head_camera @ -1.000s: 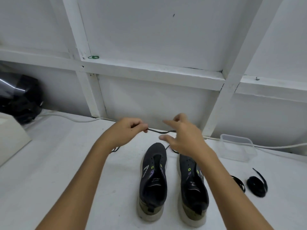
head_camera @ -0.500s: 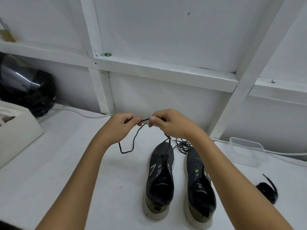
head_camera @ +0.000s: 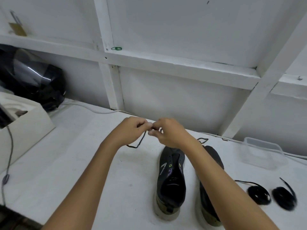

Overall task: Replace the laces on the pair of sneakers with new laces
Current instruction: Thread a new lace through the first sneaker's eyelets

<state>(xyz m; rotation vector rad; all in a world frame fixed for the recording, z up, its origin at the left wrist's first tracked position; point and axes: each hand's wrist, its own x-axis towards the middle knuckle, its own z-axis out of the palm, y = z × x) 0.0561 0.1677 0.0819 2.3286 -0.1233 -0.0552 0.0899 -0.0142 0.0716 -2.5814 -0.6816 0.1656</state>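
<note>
Both bare forearms reach forward from the near edge over the white desk (head_camera: 66, 163), crossing above the pair of dark sneakers (head_camera: 171, 180) that stand side by side, toes toward the wall. Beyond the shoes, the left hand (head_camera: 132, 130) and the right hand (head_camera: 169, 131) meet fingertip to fingertip, each with fingers curled, pinching a thin dark lace (head_camera: 140, 143) whose slack loops down onto the desk. Two coiled black laces (head_camera: 258, 195) lie on the desk right of the sneakers.

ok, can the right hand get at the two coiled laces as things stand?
Probably yes. The coiled laces lie in the open on the table, to the right of the sneakers, with nothing over them. But the right hand now pinches the old lace, so it must let go first.
</note>
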